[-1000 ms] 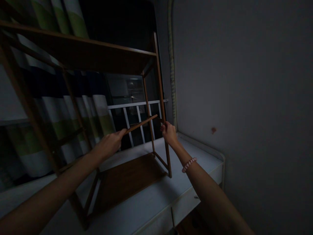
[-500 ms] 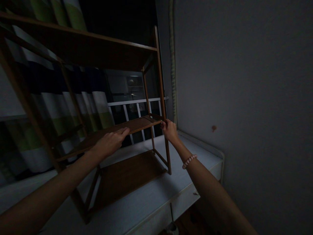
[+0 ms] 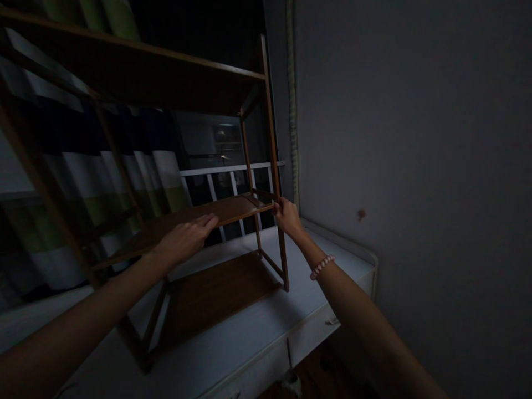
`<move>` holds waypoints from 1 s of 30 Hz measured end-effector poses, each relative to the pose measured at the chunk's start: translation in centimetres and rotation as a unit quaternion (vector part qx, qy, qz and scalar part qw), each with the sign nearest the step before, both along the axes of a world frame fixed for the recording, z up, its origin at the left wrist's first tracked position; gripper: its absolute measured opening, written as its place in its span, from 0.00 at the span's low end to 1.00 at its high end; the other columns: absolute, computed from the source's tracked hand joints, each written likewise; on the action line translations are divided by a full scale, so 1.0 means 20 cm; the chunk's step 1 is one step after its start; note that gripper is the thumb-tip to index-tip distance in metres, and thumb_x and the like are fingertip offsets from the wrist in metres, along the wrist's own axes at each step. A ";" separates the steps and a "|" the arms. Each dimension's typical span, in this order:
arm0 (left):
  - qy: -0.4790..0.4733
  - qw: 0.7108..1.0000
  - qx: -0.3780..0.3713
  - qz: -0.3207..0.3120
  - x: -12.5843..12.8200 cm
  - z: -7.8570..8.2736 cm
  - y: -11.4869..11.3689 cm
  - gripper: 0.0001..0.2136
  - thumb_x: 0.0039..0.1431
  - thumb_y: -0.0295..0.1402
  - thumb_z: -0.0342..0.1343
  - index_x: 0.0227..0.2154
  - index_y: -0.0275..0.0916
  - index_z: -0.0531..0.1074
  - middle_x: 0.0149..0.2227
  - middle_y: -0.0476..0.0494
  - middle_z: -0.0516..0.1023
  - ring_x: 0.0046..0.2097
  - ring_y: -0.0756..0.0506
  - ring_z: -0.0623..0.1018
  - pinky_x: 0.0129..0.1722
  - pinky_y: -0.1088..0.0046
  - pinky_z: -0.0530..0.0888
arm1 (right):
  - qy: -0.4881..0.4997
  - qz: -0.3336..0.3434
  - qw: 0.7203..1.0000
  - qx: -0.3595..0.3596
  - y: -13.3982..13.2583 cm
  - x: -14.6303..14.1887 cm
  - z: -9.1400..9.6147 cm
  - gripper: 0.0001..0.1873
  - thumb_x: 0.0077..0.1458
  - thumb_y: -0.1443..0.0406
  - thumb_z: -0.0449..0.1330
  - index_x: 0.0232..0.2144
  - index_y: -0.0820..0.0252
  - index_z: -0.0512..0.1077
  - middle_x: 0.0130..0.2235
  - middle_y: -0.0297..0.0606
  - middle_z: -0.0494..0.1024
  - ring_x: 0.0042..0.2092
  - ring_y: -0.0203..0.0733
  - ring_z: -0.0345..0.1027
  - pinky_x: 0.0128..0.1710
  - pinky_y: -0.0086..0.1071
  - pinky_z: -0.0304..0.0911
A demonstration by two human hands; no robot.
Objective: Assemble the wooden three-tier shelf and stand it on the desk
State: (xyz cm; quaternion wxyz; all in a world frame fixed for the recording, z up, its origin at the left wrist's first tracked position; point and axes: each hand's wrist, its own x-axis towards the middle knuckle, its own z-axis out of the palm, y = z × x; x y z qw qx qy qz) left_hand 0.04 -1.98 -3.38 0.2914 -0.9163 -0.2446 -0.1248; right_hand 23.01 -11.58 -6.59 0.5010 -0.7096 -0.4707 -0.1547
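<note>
A wooden shelf rack [image 3: 272, 138] stands on a white desk [image 3: 257, 338] in a dim room. Its middle shelf board [image 3: 233, 209] lies level between the uprights. My left hand [image 3: 185, 239] rests on the board's front edge, fingers curled over it. My right hand [image 3: 286, 216] pinches the board's right front corner where it meets the front right upright. A beaded bracelet [image 3: 321, 266] is on my right wrist. The top shelf [image 3: 137, 77] and the bottom board [image 3: 216, 293] sit in the frame.
A plain grey wall [image 3: 415, 138] closes the right side. Striped curtains [image 3: 103, 177] hang behind the rack, and a white railing [image 3: 233, 172] shows at a dark window. The desk has a drawer [image 3: 316, 338] on its front.
The middle board was tilted a second ago and now lies flat in the rack. My left hand went from gripping its raised edge to resting on it. My right hand stayed at the corner.
</note>
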 end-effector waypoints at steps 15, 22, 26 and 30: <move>0.002 1.000 0.021 0.020 0.01 0.01 -0.02 0.24 0.50 0.18 0.36 0.52 0.32 0.58 0.55 0.34 0.62 0.49 0.38 0.71 0.43 0.62 0.72 | 0.020 0.038 0.999 0.029 0.01 0.03 -0.01 0.08 0.56 0.70 0.49 0.33 0.64 0.68 0.31 0.42 0.75 0.35 0.38 0.70 0.36 0.27 0.60; 0.007 0.999 0.026 0.023 0.02 0.02 -0.03 0.24 0.51 0.18 0.36 0.52 0.32 0.58 0.55 0.34 0.62 0.49 0.38 0.71 0.43 0.63 0.71 | 0.017 0.054 0.998 0.040 0.03 0.04 -0.02 0.09 0.56 0.70 0.48 0.32 0.65 0.68 0.32 0.42 0.75 0.35 0.37 0.70 0.35 0.26 0.60; -0.001 0.999 0.034 0.013 0.01 0.01 -0.01 0.24 0.52 0.18 0.34 0.52 0.30 0.58 0.55 0.32 0.61 0.50 0.38 0.70 0.43 0.61 0.71 | 0.021 0.052 0.998 0.038 0.03 0.03 -0.03 0.09 0.57 0.70 0.48 0.33 0.66 0.68 0.32 0.43 0.76 0.35 0.38 0.71 0.35 0.26 0.61; 0.000 0.999 0.044 0.007 0.01 0.00 -0.02 0.24 0.52 0.18 0.34 0.53 0.28 0.57 0.55 0.32 0.62 0.52 0.39 0.68 0.45 0.62 0.71 | 0.015 0.034 0.999 0.031 0.02 0.03 -0.03 0.09 0.57 0.69 0.48 0.33 0.65 0.68 0.32 0.44 0.76 0.36 0.39 0.71 0.36 0.26 0.60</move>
